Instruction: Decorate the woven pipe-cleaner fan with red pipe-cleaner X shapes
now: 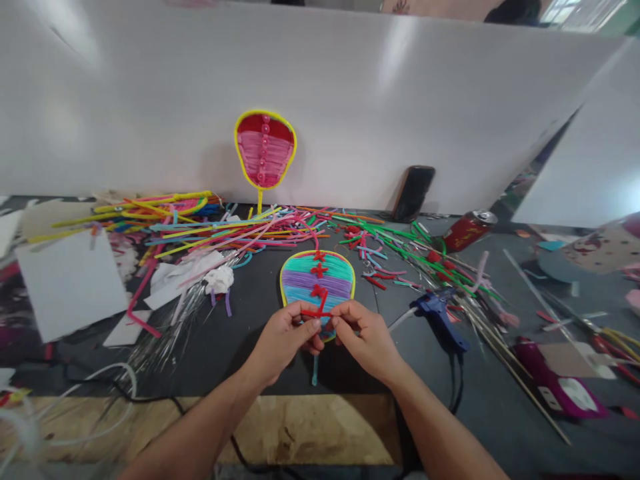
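Between my two hands a red pipe cleaner (321, 313) is bent into a small cross shape. The fingers of my left hand (295, 330) pinch its left end, while my right hand (357, 333) pinches the right end. Just beneath lies a fan (317, 283) with stripes of green, purple and blue pipe cleaner and a yellow rim. Several red bow-like pieces (319, 270) run down its middle. My hands hide the lower part of the fan, and its light blue handle (315, 373) pokes out below them.
A pink-and-red fan (265, 150) stands against the white panel. Loose pipe cleaners (235, 227) lie in heaps behind and on both sides. To the right are a blue glue gun (443, 320), a phone (414, 193), a red can (469, 230) and a purple device (557, 383). White paper (73, 283) lies left.
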`<state>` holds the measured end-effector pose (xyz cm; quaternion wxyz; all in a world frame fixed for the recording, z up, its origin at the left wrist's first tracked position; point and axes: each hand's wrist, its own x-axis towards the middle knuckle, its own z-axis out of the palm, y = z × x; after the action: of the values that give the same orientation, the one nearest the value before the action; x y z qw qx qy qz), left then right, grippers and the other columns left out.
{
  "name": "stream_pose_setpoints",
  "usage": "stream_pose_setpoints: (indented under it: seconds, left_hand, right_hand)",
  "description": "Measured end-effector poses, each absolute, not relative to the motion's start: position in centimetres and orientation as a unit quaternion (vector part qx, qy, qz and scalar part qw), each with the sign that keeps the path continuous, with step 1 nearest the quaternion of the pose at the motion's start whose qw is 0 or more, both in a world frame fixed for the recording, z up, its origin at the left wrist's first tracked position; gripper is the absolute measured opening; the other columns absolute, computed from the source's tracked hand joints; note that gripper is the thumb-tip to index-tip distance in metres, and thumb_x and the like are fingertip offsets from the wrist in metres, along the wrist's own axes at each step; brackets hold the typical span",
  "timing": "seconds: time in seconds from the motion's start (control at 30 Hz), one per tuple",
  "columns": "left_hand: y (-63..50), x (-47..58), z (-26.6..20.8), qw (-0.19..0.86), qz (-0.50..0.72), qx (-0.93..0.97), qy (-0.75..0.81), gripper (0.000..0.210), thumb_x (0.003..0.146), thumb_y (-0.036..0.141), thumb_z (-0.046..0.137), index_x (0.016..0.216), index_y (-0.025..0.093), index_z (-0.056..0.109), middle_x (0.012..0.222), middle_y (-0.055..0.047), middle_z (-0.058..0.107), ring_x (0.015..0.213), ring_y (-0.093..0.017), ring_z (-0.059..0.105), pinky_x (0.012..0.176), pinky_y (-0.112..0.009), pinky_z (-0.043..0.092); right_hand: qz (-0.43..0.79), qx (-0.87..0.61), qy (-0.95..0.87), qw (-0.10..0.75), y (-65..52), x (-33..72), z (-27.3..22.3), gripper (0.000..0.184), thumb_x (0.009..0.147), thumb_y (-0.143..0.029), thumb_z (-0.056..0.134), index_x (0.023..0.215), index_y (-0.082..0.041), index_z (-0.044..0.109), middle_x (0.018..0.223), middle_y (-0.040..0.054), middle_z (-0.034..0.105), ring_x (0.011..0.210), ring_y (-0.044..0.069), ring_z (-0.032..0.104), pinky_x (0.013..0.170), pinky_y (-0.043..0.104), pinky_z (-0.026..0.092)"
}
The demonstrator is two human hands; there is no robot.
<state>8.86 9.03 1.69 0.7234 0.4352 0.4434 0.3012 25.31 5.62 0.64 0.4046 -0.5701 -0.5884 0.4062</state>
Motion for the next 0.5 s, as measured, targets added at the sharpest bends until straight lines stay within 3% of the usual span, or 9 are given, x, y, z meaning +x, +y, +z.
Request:
stream_pose_setpoints:
  seconds: [0.23,0.5]
  left_hand:
    - [8.90,8.87,1.83,0.716,0.316,0.431,0.450,0.029,0.071,0.040,0.069,0.082,0.016,0.058,0.053,0.003,0.060,0.049,-0.010,0.058,0.049,-0.020,0.046]
    - [8.70,9.14,2.09,0.720,0.318,0.433,0.438,0.032,0.069,0.044,0.071,0.073,0.015,0.057,0.056,0.004,0.058,0.047,-0.009,0.056,0.050,-0.022,0.048]
  right_hand:
    - [0.352,-0.579,-0.628,0.383,5.48,25.12,0.72,0.010,0.083,-0.022,0.049,0.082,-0.020,0.059,0.061,-0.0024,0.060,0.052,0.012,0.055,0.054,0.023,0.042]
    - [0.457,-0.511,-0.564,0.461,5.61,24.40,0.38,0.016,0.083,-0.027,0.057,0.094,-0.019,0.065,0.079,0.0025,0.066,0.070,0.015,0.061,0.065,0.026,0.049]
